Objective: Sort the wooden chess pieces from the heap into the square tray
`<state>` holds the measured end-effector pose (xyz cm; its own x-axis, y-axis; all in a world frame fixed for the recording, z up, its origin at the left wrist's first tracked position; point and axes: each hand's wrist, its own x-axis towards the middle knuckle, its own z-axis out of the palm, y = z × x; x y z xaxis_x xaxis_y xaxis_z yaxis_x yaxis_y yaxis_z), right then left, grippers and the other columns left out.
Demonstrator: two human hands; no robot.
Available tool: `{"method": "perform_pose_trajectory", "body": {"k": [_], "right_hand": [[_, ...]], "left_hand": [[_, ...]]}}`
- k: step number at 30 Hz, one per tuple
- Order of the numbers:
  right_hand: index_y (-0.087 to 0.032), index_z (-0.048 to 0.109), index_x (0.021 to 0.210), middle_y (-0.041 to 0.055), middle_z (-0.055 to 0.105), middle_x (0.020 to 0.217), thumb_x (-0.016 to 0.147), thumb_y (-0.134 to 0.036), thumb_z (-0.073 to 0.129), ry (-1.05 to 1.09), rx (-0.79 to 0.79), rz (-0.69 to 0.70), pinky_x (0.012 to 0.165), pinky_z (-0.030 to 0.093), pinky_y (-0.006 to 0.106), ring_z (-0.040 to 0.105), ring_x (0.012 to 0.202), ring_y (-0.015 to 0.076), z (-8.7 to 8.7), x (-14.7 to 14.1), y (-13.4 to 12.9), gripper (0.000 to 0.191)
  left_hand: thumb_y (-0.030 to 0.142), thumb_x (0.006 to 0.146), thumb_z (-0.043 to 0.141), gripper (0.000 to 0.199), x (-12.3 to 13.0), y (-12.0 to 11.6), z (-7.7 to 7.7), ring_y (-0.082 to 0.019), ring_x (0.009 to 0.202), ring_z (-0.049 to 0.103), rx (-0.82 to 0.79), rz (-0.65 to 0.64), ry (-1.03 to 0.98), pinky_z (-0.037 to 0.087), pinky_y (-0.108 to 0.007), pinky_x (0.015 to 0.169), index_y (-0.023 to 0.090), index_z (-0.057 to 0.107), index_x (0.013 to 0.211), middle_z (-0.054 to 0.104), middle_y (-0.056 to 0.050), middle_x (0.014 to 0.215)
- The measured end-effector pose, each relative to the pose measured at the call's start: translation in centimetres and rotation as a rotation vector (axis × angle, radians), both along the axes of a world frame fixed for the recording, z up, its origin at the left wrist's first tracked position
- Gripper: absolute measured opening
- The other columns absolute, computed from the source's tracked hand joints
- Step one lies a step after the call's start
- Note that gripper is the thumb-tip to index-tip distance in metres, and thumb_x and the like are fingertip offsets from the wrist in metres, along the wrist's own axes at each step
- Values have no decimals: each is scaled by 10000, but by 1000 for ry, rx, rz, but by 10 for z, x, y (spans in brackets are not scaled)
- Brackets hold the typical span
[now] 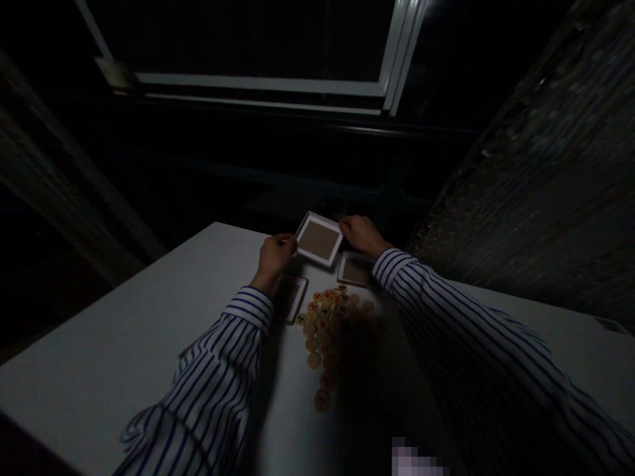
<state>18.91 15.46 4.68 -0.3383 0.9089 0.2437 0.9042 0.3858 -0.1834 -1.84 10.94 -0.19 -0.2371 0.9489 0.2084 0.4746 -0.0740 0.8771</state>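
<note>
- Off to my left, a striped curtain hangs in the gloom, outside the pale surface.
- The left hand, in a blue-and-white striped sleeve, has its fingers closed on the left edge of a shallow square tray.
- Just below that hand lies a left-hand tray, partly hidden by the wrist.
- The square tray is tilted, its brownish inside facing the person, held up over the far edge of the surface.
- Nearer the person, round pieces lie loosely heaped, some marked red or dark; shadow swallows those on the right.
- A right-hand tray lies beyond the heap, partly behind the right wrist.
- The right hand has its fingers closed on the square tray's upper right corner.
- Far right, a rough-textured hanging rises beside the surface.
</note>
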Motion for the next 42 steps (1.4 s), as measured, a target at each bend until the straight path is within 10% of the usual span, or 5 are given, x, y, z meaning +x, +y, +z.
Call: {"method": "perform_pose_trajectory", "body": {"k": [16, 42], "right_hand": [[-147, 615, 957, 58, 634, 949, 823, -244, 367, 299, 57, 20, 742, 392, 222, 566, 860, 155, 34, 18, -54, 298], [-115, 507, 1017, 72, 597, 902, 788, -223, 474, 935, -104, -1, 524, 508, 182, 580, 714, 106, 38, 67, -122, 255]], "left_hand": [[264, 660, 588, 250, 17, -44, 46, -102, 623, 559, 118, -81, -550, 519, -263, 547, 123, 622, 864, 611, -51, 783], [310, 666, 601, 275, 57, -85, 59, -93, 640, 559, 138, -195, -578, 517, -249, 569, 137, 623, 878, 601, -39, 792]]}}
